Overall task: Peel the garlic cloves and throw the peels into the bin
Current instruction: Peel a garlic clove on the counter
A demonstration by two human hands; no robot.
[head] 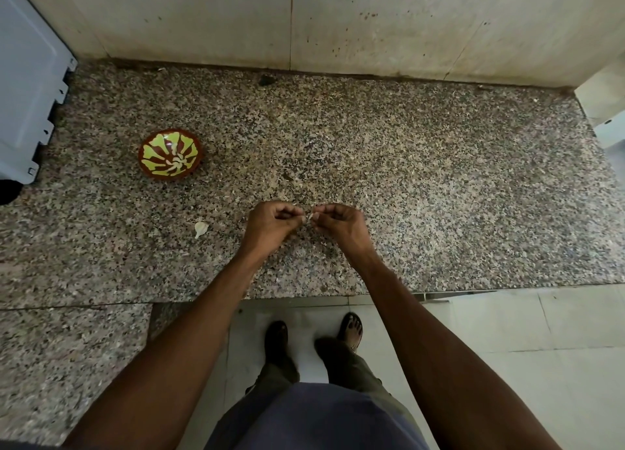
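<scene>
I am seeing both hands, left hand (270, 221) and right hand (340, 223), pinching a small pale garlic clove (310, 217) above speckled granite counter (406, 179).

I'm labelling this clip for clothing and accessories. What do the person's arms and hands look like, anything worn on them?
Both forearms are bare with no sleeves in view. The left hand and right hand wear no gloves, and no watch, bracelet or ring shows on them.

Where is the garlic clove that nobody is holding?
In the head view, the loose garlic clove lies on the granite counter, just left of the left hand and nearer the person than the painted bowl.
</scene>
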